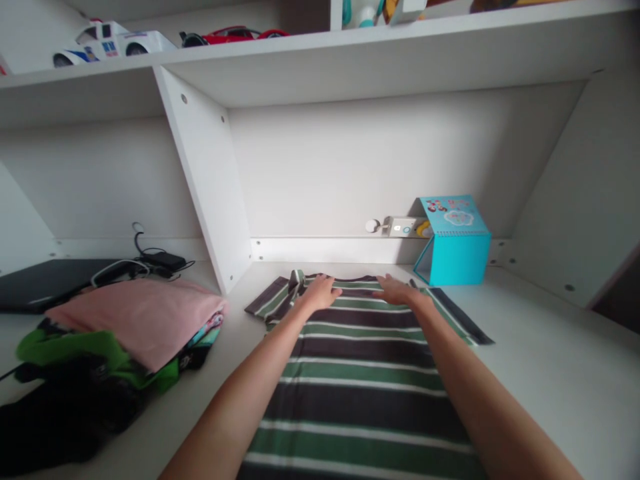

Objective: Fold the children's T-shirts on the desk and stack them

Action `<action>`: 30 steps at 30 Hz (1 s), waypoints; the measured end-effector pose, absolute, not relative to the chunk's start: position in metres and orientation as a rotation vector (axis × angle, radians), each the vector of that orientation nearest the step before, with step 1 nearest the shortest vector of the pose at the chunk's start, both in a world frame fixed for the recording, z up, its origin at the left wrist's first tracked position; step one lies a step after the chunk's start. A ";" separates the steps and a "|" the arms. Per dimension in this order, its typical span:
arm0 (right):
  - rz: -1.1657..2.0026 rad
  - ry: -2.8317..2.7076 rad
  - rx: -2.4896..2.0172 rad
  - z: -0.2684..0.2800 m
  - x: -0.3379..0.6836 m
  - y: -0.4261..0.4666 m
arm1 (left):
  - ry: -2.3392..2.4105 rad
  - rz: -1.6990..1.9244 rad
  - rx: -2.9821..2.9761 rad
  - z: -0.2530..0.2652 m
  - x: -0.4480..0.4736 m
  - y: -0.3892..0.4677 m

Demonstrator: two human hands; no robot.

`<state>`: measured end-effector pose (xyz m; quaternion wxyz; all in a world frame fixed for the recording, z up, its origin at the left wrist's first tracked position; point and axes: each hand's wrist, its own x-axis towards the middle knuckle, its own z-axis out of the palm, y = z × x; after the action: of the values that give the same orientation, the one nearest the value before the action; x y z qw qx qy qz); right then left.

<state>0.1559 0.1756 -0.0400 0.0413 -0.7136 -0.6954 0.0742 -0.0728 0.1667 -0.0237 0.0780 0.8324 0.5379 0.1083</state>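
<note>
Two forearms (245, 393) stretch over a striped shirt (360, 403); I see the left hand (319, 292) and right hand (397, 291) near its neckline (367, 279), fingers (383, 283) outstretched and released.

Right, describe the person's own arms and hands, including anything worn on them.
The left forearm and right forearm are bare, narrowing towards the wrists, with no sleeves in view. The left hand and right hand are ungloved. No watch or bracelet shows.

Single head view: looks forward and down over desk (555, 367), close above shirt (363, 377), back wall (320, 173) ahead.
</note>
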 end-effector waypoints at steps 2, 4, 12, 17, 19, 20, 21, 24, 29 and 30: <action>0.269 -2.100 -2.209 -0.055 0.147 0.177 | 1.593 0.215 2.460 -0.037 -0.066 0.162; 0.284 -2.066 -2.225 -0.067 0.142 0.178 | 1.605 0.157 2.431 -0.046 -0.065 0.160; 0.211 -2.056 -2.231 -0.081 0.144 0.176 | 1.606 0.164 2.412 -0.047 -0.068 0.164; 0.115 -2.089 -2.209 -0.080 0.142 0.169 | 1.526 0.098 2.400 -0.033 -0.084 0.122; 0.090 -2.096 -2.201 -0.080 0.141 0.168 | 1.452 0.065 2.419 -0.029 -0.104 0.087; 0.083 -2.097 -2.198 -0.080 0.141 0.167 | 1.426 0.057 2.430 -0.028 -0.116 0.067; 0.079 -2.097 -2.194 -0.080 0.140 0.167 | 1.420 0.061 2.438 -0.028 -0.127 0.048; 0.086 -2.099 -2.170 -0.078 0.139 0.164 | 1.470 0.115 2.453 -0.031 -0.154 0.004; 0.075 -2.096 -2.139 -0.058 0.131 0.146 | 1.549 0.219 2.494 -0.037 -0.164 -0.009; 0.062 -2.104 -2.131 -0.052 0.127 0.138 | 1.546 0.225 2.502 -0.039 -0.163 -0.007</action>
<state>0.1269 0.1385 -0.0516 0.0730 -0.7096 -0.7005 0.0207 -0.1634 -0.0071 -0.0389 0.0958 0.8443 0.5217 0.0761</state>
